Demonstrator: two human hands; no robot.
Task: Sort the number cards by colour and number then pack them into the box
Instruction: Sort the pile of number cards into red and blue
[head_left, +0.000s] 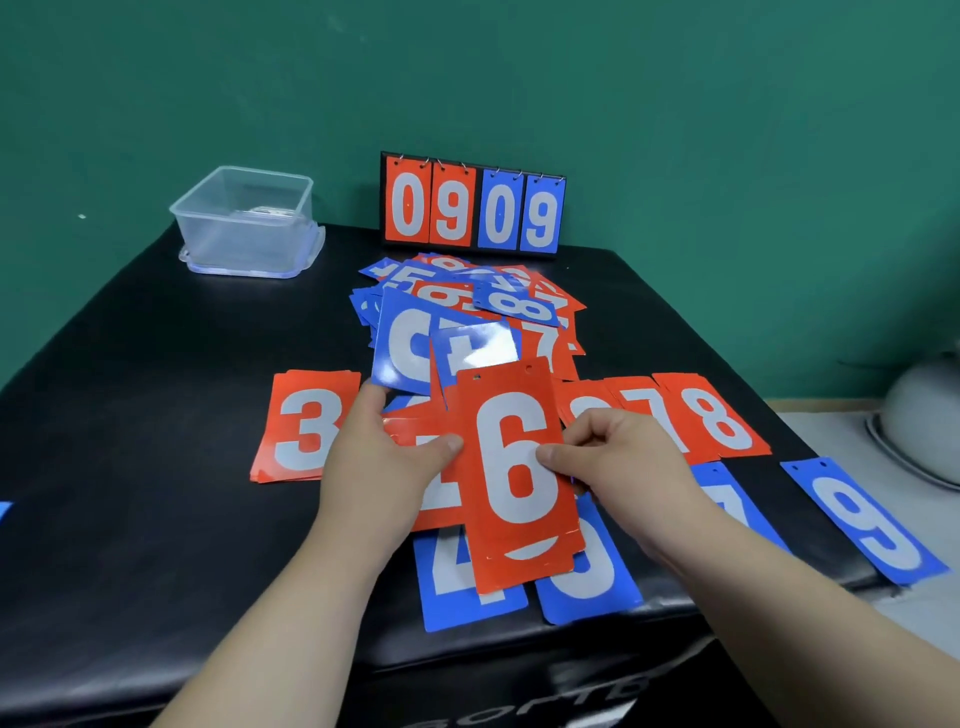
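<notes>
Both hands (395, 457) pinch red 6 (514, 473).

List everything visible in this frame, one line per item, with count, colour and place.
scoreboard stand: one, black, showing red 0 9 and blue 0 9, table's far edge.
plastic box: one, clear, far left.
loose card heap: many, red and blue, centre.
red 3 pile: one, left of the hands.
red 7 pile, red 8 pile: right of the hands.
blue 9 card: one, near right.
red 6 card: one, held.
table: one, black.
left hand, right hand: both pinching the red 6 card.
</notes>
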